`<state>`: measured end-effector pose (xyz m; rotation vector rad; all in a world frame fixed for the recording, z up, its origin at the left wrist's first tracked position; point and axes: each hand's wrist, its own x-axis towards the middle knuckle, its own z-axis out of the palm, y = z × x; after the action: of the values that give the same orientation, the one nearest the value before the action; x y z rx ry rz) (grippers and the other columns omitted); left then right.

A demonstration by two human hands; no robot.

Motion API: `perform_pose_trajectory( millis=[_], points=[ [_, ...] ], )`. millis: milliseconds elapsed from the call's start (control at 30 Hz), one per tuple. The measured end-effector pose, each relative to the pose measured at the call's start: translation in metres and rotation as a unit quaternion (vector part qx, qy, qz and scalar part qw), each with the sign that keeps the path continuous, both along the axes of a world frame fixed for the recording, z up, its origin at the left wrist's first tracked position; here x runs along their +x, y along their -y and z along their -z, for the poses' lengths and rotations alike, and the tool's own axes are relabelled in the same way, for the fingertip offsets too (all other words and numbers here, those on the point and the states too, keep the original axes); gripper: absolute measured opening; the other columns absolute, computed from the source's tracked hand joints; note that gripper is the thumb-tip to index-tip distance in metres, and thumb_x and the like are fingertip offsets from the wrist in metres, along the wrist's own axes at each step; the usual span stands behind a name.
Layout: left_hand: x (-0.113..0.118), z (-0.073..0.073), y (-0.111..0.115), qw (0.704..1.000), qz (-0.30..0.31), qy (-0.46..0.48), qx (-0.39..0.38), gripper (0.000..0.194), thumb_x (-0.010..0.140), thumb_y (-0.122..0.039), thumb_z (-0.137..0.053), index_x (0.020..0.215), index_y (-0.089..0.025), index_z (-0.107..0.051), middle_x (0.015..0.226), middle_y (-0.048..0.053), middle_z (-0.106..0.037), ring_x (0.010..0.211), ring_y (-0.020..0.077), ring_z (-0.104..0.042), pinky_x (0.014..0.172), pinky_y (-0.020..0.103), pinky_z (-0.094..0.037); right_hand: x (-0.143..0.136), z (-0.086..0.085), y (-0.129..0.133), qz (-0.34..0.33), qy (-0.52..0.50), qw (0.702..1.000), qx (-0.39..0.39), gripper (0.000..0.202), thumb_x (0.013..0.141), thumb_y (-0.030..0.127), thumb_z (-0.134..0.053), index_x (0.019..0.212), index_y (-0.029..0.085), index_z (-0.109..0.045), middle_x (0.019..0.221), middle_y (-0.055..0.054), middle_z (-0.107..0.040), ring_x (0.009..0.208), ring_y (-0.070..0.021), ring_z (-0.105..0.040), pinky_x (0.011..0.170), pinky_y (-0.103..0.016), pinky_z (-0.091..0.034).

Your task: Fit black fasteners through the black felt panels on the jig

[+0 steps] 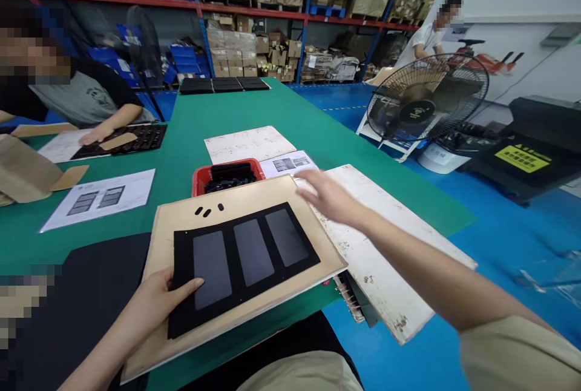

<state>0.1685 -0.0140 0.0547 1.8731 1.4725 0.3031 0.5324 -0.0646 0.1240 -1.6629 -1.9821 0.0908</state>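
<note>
A thin black sheet (233, 261) with three grey rectangular windows lies tilted on a beige board (272, 291). My left hand (166, 297) grips the sheet's left edge, its thumb on top and the other fingers mostly hidden. Three small black oval pieces (207, 213) lie on the board above the sheet. My right hand (324, 194), slightly blurred, hovers by the board's upper right corner with fingers stretched out and nothing visible in them. Just behind the board stands a red basket (196, 180) holding black pieces.
White boards (363, 227) lie on the green table (295, 106) to the right and behind. Printed sheets (104, 197) rest left and behind the basket. A black sheet stack (100, 294) is beside my left arm. A co-worker (91, 94) sits left; a floor fan (422, 106) stands right.
</note>
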Motion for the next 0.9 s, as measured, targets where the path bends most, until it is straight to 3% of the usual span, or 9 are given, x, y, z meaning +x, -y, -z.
perform_pose_trajectory(
  millis=[100,200,333,600,900],
  points=[
    [0.003,-0.004,0.001,0.999,-0.003,-0.004,-0.043,0.047,0.061,-0.065,-0.063,0.072,-0.020,-0.063,0.071,0.007,-0.069,0.068,0.0310,-0.065,0.056,0.036,-0.050,-0.019,0.052,0.019,-0.045,0.059,0.978,-0.195,0.066,0.093,0.056,-0.029,0.145,0.016,-0.026,0.152,-0.012,-0.024,0.140,-0.0250,-0.016,0.113,-0.049,-0.020],
    [0.006,-0.009,0.004,0.997,-0.005,0.014,-0.073,0.048,0.063,-0.061,-0.062,0.084,-0.018,-0.065,0.087,0.009,-0.072,0.080,0.0313,-0.066,0.067,0.037,-0.052,-0.029,0.082,0.039,-0.030,0.102,0.960,-0.258,0.073,0.092,0.061,-0.016,0.149,0.015,-0.009,0.155,-0.009,-0.009,0.142,-0.0209,-0.002,0.115,-0.049,-0.007],
    [0.006,-0.011,0.007,0.998,-0.016,0.012,-0.062,0.044,0.063,-0.056,-0.064,0.086,-0.018,-0.064,0.091,0.009,-0.071,0.085,0.0308,-0.065,0.069,0.035,-0.051,-0.031,0.097,0.049,-0.009,0.159,0.958,-0.240,0.076,0.091,0.062,-0.010,0.149,0.013,-0.007,0.154,-0.010,-0.010,0.141,-0.0213,-0.002,0.114,-0.052,-0.003],
    [-0.008,-0.017,0.012,0.999,-0.014,-0.016,-0.040,0.018,0.071,-0.035,-0.060,0.075,-0.021,-0.051,0.065,-0.004,-0.054,0.056,0.0162,-0.058,0.052,0.025,-0.043,-0.019,0.125,0.049,-0.006,0.199,0.967,-0.161,0.072,0.091,0.059,-0.009,0.150,0.017,-0.008,0.153,-0.009,-0.020,0.140,-0.0255,-0.016,0.111,-0.057,-0.015],
    [-0.007,-0.014,0.012,0.997,0.015,-0.080,-0.003,0.018,0.070,-0.022,-0.065,0.084,-0.020,-0.053,0.063,-0.004,-0.055,0.068,0.0184,-0.059,0.055,0.025,-0.036,-0.010,0.141,0.051,-0.024,0.228,0.971,-0.071,0.066,0.093,0.056,-0.012,0.149,0.025,0.004,0.153,-0.006,-0.022,0.138,-0.0265,-0.024,0.109,-0.056,-0.020]
  ],
)
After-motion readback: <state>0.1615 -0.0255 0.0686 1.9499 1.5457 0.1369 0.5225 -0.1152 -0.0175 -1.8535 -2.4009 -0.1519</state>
